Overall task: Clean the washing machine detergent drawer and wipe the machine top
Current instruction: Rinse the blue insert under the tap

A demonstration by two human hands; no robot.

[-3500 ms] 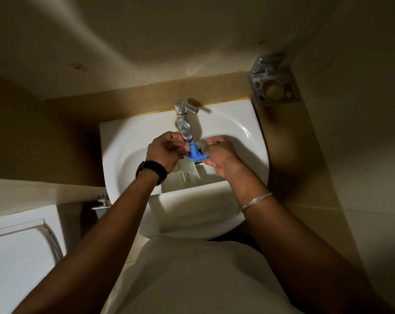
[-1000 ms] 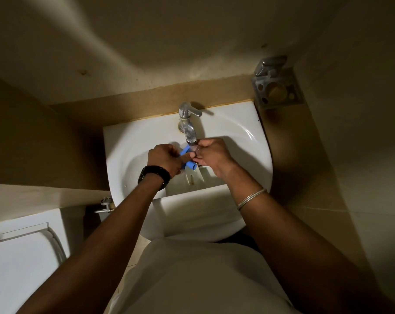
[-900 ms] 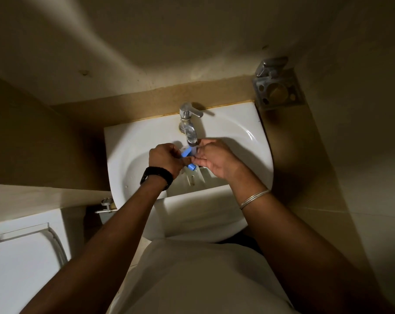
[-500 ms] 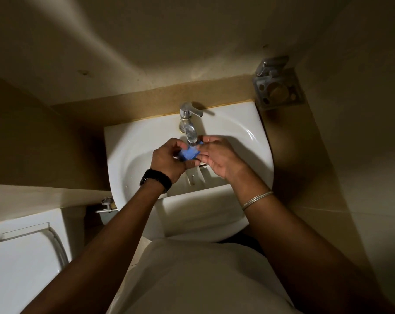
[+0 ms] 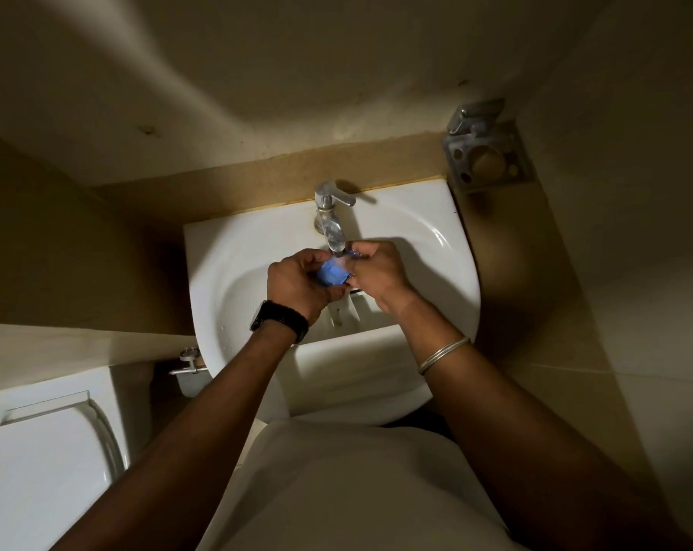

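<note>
A person is standing at a white wall-hung basin in a dim bathroom, looking down over both forearms. A white toilet is sitting at the lower left, and a metal holder is fixed to the wall at the upper right. A chrome tap is rising from the back rim of the basin, its spout pointing towards the person.

Both hands are meeting directly under that spout, over the bowl. The left hand, with a dark watch on its wrist, is curling its fingers around a small blue plastic piece, apparently an insert from the detergent drawer. The right hand, with a thin bangle on its wrist, is pinching the piece's far edge from the other side.

The blue piece is lying between the two hands, touching both, just below the spout's mouth. Its long axis cannot be told, since the fingers are covering most of it. Neither hand is nearer; they are sharing it. Turning it under the water probably depends on keeping it centred beneath the spout.
</note>
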